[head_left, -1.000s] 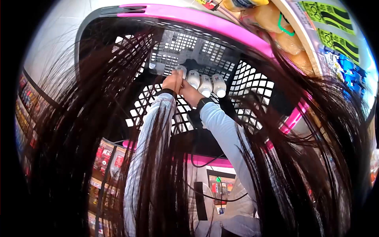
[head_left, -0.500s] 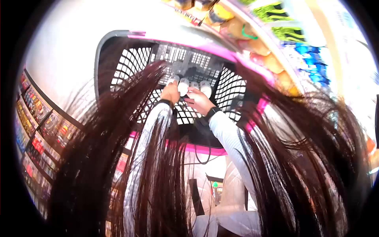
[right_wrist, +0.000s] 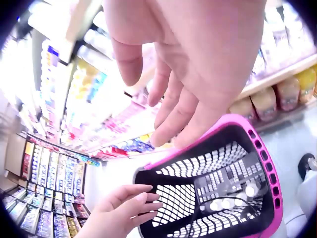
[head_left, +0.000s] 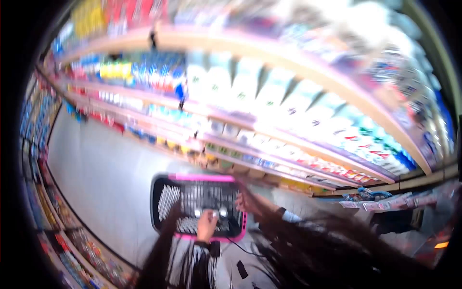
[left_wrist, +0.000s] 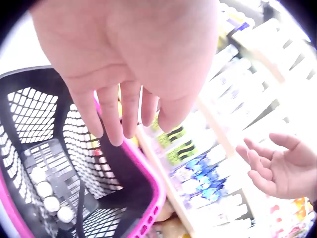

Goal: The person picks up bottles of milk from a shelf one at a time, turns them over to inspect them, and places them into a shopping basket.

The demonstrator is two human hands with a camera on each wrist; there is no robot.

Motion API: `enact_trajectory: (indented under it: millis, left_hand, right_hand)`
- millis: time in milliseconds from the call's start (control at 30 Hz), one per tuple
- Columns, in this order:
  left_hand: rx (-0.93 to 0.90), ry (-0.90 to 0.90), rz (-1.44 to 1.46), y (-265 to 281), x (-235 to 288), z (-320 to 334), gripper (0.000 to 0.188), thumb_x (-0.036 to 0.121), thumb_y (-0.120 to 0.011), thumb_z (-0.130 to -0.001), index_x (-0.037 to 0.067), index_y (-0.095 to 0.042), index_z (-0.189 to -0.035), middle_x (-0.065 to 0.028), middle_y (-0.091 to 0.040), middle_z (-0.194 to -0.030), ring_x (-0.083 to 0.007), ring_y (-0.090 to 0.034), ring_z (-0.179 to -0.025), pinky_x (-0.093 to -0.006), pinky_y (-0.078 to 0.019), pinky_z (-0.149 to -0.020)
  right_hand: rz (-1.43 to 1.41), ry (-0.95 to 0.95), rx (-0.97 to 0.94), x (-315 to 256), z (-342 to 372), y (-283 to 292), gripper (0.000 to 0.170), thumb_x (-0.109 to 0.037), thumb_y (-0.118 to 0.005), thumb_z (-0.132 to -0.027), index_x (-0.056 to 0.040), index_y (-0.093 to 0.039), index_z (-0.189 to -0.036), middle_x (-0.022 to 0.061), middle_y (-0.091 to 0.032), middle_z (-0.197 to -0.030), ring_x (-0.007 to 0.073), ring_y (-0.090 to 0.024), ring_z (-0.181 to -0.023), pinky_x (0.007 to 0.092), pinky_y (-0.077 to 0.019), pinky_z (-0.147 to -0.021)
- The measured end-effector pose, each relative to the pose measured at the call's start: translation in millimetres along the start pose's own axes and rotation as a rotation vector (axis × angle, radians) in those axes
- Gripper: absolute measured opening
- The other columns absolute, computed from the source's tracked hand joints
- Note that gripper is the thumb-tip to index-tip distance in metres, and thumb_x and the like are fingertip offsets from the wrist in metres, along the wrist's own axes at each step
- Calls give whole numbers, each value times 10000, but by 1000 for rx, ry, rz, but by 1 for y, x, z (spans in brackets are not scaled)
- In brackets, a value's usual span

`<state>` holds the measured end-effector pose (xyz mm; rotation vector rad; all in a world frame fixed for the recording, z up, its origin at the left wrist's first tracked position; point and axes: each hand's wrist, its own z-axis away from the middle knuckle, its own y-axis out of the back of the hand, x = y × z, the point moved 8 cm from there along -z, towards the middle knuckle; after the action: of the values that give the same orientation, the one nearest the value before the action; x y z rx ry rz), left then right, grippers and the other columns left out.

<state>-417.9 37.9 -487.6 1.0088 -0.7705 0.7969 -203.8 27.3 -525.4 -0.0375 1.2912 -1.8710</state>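
A black basket (head_left: 202, 177) with a pink rim stands on the floor below me. Several small white-capped bottles (left_wrist: 44, 189) lie in a row on its slatted bottom. In the head view my left hand (head_left: 207, 225) overlaps the basket's near side. Its fingers (left_wrist: 113, 126) hang straight and hold nothing in the left wrist view. My right hand (head_left: 250, 201) is over the basket's right edge, partly behind strands of hair. The right wrist view shows its fingers (right_wrist: 173, 119) loosely bent, with nothing held. Both hands are above the basket, apart from each other.
Long shelves (head_left: 269, 91) of packaged goods curve across the far side and right. Another stocked shelf (head_left: 79, 255) runs along the left. Pale floor (head_left: 106, 164) lies between them. A dark cable (head_left: 243, 246) trails near the basket, and dark hair hangs across the lower head view.
The head view has swung up from the basket to the shelves. Both hands have come away from the bottles, which stay in the basket, and moved apart, the right hand going rightward.
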Motion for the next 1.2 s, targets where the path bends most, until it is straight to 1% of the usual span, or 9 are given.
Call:
enact_trajectory:
  millis: [33,167,267,400,600,733,900,1000,1200]
  left_hand:
    - [19,-62,-3,7,23,6,266,130,-624,-786,-8,-540,-997,-141,-618,-871,-244,-619,-806,-323,-482,-688]
    - [51,-166,-32,24,149,27,259,116,-617,-804,-2,-555,-1026,-105,-633,-889,-182,-626,-791,-279,-484,-692]
    - [118,-403,29,41,241,33,211,92,-591,-826,-6,-562,-1010,-90,-632,-849,-140,-601,-746,-254,-473,-703]
    - [130,-637,60,42,397,75,197,55,-569,-846,-8,-552,-1032,-82,-622,-926,-146,-602,-861,-266,-471,-760]
    - [40,-984,-69,5,554,125,224,19,-557,-838,-26,-544,-1056,-97,-616,-996,-157,-585,-952,-274,-444,-851]
    - [95,-1156,-43,-20,620,133,286,51,-590,-823,-13,-529,-1094,-116,-584,-1069,-183,-565,-1003,-300,-447,-861]
    - [447,-1286,-142,-18,677,118,490,186,-675,-734,-11,-464,-1130,-175,-524,-1078,-312,-527,-975,-375,-448,-797]
    - [842,-1452,-479,-23,723,97,536,235,-693,-708,-23,-475,-1123,-189,-537,-1063,-337,-525,-924,-432,-427,-796]
    - [911,-1200,-678,-32,744,56,550,301,-688,-699,-25,-509,-1104,-187,-596,-921,-360,-540,-880,-445,-419,-776]
  right_hand:
    - [447,-13,191,-56,49,-70,305,-198,-530,-883,-57,-499,-1152,90,-598,-1053,206,-610,-897,319,-481,-817]
    - [364,185,156,-141,140,-108,274,-175,-489,-906,-23,-496,-1135,107,-592,-1070,200,-603,-915,322,-472,-859]
    - [337,362,142,-196,199,-130,265,-178,-509,-900,-6,-506,-1101,114,-587,-1047,188,-609,-882,304,-488,-819]
    - [463,602,183,-254,283,-159,277,-191,-517,-894,-6,-509,-1101,121,-579,-1052,175,-596,-924,272,-469,-819]
    - [549,889,211,-303,379,-181,269,-170,-522,-877,-12,-513,-1094,117,-584,-1046,163,-592,-927,252,-450,-801]
    - [655,1062,197,-336,425,-215,229,-133,-465,-898,15,-506,-1069,134,-585,-1053,176,-591,-926,288,-439,-858]
    - [745,1190,139,-374,432,-246,281,-118,-499,-876,3,-490,-1129,110,-570,-1091,168,-588,-949,265,-447,-825]
    - [782,1187,104,-411,399,-272,346,-131,-535,-860,-20,-468,-1181,98,-529,-1159,156,-573,-965,249,-448,-807]
    - [687,1069,56,-427,342,-283,559,-115,-580,-831,-57,-328,-1326,167,-342,-1353,136,-508,-1046,251,-452,-837]
